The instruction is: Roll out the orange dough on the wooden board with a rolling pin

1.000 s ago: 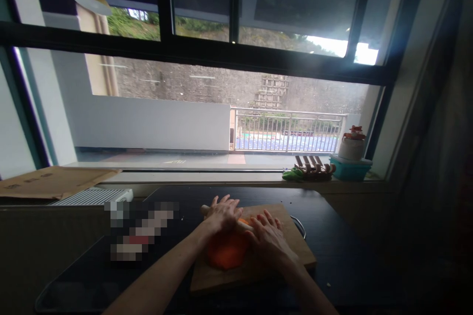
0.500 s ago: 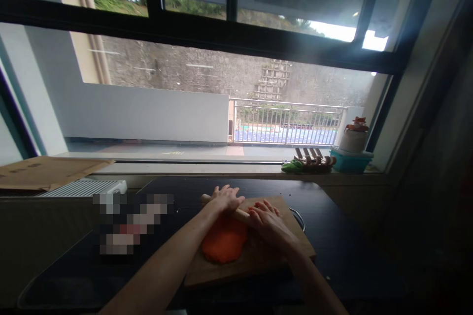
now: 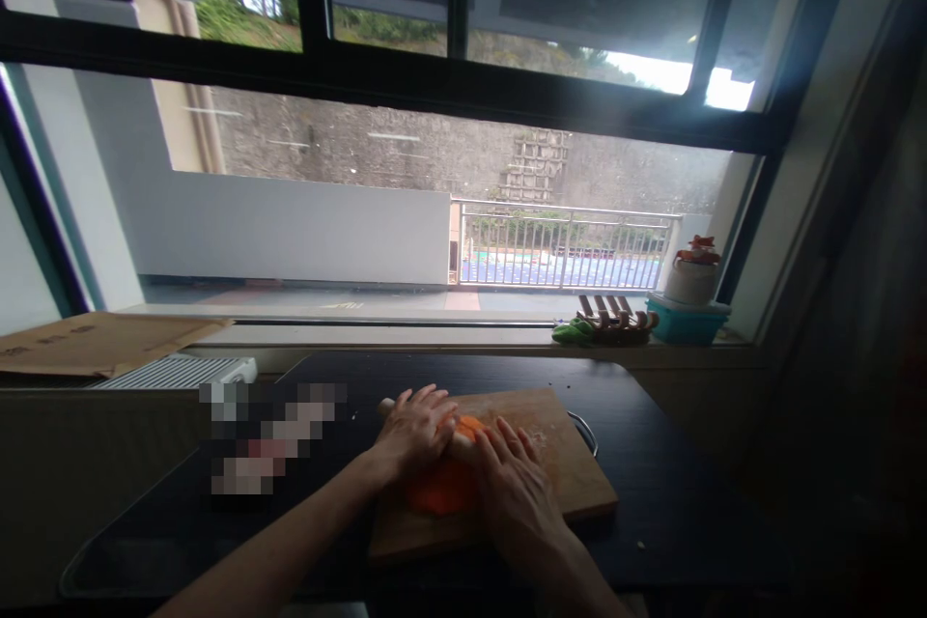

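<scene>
A pale wooden rolling pin point(image 3: 462, 447) lies across a flattened piece of orange dough point(image 3: 437, 494), which shows on both sides of it. The dough rests on a wooden cutting board point(image 3: 575, 473). My left hand point(image 3: 418, 427) lies over the pin's left part, fingers stretched forward, with the pin's end poking out beyond it. Over the right part lies my right hand point(image 3: 516, 478), its fingers extended and slightly apart. Both palms press on the pin without wrapping round it. The pin's right end is hidden under my right hand.
The board, with a metal handle point(image 3: 585, 432), is on a dark table point(image 3: 673, 502). Blurred-out items point(image 3: 279, 444) lie on the left. On the windowsill stand a teal box point(image 3: 687, 320), a brown rack point(image 3: 615, 317) and a green object point(image 3: 575, 332). Brown cardboard point(image 3: 108, 340) is at far left.
Both hands and the rolling pin have moved toward me over the dough. Orange dough now shows beyond the pin, and more of the board's far part is uncovered. The view has shifted slightly.
</scene>
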The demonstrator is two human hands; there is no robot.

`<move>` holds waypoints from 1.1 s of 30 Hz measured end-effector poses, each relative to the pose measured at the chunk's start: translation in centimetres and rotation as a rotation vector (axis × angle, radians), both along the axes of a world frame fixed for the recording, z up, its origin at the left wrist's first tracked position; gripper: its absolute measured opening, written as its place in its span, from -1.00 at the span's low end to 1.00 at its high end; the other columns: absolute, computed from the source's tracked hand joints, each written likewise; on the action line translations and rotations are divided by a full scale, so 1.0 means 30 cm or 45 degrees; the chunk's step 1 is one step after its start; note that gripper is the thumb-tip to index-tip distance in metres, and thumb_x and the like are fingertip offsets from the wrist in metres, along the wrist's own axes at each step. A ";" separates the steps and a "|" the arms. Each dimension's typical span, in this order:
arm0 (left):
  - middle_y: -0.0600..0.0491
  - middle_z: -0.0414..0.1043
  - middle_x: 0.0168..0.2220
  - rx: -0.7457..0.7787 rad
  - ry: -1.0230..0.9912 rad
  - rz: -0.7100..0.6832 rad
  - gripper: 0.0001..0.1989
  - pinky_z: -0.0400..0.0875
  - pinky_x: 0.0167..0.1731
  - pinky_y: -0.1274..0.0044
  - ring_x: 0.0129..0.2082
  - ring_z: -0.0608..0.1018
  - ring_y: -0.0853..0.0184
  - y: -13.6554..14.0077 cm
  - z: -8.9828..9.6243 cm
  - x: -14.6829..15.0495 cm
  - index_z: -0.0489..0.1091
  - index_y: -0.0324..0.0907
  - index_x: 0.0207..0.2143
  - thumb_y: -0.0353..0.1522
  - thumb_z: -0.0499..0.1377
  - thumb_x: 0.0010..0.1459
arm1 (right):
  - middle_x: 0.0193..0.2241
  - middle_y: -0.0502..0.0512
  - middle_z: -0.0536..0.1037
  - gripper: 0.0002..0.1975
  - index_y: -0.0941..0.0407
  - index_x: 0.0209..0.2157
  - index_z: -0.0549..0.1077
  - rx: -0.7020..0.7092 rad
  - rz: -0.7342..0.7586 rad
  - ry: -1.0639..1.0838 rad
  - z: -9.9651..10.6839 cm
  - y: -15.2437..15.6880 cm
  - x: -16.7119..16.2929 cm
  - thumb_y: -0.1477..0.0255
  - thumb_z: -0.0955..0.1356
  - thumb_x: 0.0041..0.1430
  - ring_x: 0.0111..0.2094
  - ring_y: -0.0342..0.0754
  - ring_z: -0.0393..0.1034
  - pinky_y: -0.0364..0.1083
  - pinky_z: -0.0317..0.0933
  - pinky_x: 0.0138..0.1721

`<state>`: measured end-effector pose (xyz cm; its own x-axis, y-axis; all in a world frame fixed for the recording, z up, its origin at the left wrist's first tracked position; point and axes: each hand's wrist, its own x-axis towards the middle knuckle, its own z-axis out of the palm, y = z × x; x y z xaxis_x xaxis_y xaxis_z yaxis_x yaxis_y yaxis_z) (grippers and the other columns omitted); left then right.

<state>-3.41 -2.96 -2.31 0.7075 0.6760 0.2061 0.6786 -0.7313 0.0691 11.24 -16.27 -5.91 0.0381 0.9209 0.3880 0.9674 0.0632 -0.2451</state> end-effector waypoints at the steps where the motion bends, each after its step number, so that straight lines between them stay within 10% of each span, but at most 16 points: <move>1: -0.04 0.26 0.24 0.005 -0.011 0.002 -0.52 -0.01 0.24 0.13 0.28 0.20 0.13 -0.008 -0.008 -0.016 0.32 -0.07 0.15 -0.19 -0.18 0.33 | 0.24 0.09 0.26 -0.50 0.11 0.25 0.21 0.022 0.002 -0.024 -0.008 -0.005 -0.009 0.46 0.14 0.29 0.32 0.04 -0.07 0.09 -0.16 0.31; 19: -0.08 0.33 0.19 0.070 -0.078 0.100 -0.53 -0.02 0.23 0.08 0.27 0.22 0.12 0.093 0.013 0.134 0.33 -0.17 0.13 -0.25 -0.14 0.30 | 0.15 0.17 0.37 -0.55 0.07 0.00 0.43 -0.306 -0.132 0.031 0.117 0.166 0.127 0.28 0.03 0.40 0.31 0.16 -0.07 0.26 -0.21 0.25; 33: 0.08 0.34 0.19 0.056 -0.220 -0.123 -0.57 -0.01 0.26 0.10 0.25 0.24 0.15 -0.056 -0.090 -0.157 0.27 0.07 0.17 -0.14 -0.12 0.34 | 0.32 0.19 0.05 -0.36 0.17 0.30 0.11 -0.121 -0.036 0.017 -0.003 -0.022 -0.040 0.13 0.16 0.30 0.34 0.15 -0.18 0.18 -0.27 0.31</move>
<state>-8.12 -4.66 -5.02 0.7204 0.5940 0.3579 0.5857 -0.7975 0.1446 10.04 -16.93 -6.00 0.0689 0.9521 0.2979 0.9651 0.0120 -0.2615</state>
